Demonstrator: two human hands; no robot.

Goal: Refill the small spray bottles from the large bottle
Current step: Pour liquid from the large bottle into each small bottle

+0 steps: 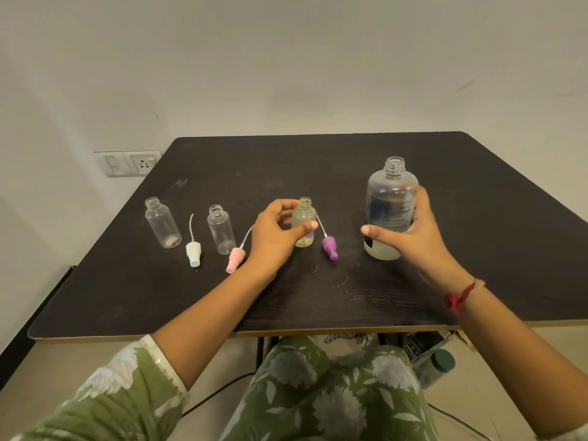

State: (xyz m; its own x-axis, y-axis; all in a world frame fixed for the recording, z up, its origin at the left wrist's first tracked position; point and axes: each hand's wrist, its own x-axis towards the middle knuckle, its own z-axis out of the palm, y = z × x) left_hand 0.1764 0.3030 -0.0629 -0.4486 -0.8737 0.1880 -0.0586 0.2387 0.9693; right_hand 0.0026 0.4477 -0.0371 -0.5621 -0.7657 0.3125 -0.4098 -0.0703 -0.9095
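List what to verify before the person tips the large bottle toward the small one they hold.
1. Neck of the large bottle open: ok, no cap.
2. Grip of the right hand on it: ok, fingers wrap its body.
3. The tinted small bottle open and upright: ok, held by the left hand.
4. The purple spray head out of the way: ok, lying on the table beside that bottle.
5. Liquid left in the large bottle: cannot tell, label and hand cover much of it.
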